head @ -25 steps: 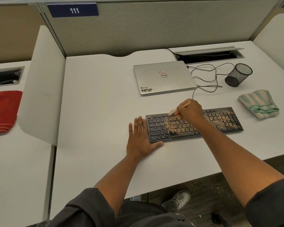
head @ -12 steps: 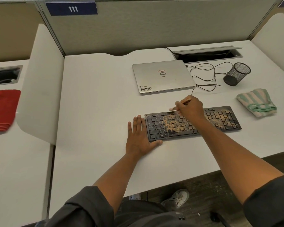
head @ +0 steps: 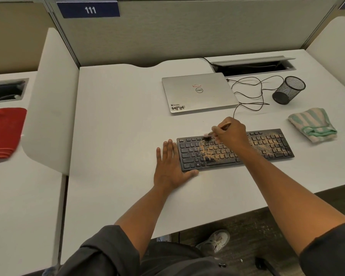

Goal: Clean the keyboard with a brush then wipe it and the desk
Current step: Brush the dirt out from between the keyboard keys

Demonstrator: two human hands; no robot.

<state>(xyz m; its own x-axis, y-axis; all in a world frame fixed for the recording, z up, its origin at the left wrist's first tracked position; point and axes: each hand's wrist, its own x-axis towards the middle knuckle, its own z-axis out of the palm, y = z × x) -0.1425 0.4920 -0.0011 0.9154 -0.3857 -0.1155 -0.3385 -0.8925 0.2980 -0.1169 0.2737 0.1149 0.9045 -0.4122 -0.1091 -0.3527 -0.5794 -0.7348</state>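
Note:
A black keyboard [head: 271, 145] lies on the white desk [head: 118, 120], strewn with tan dust over its middle and right keys. My right hand [head: 230, 132] grips a small wooden-handled brush [head: 207, 137], whose dark bristles touch the top key row left of centre. Flat on the desk, my left hand [head: 170, 168] presses against the keyboard's left end, its thumb along the near corner. A folded green-and-cream striped cloth [head: 313, 124] sits to the right of the keyboard.
A shut silver laptop [head: 198, 92] lies behind the keyboard, with loose black cables [head: 253, 92] beside it. A black mesh cup [head: 288, 89] lies tipped at the back right. A red cloth [head: 5, 130] rests on the neighbouring desk, past a white divider [head: 52, 108].
My right hand has drawn the brush from the middle keys up to the top row. My left hand stays put.

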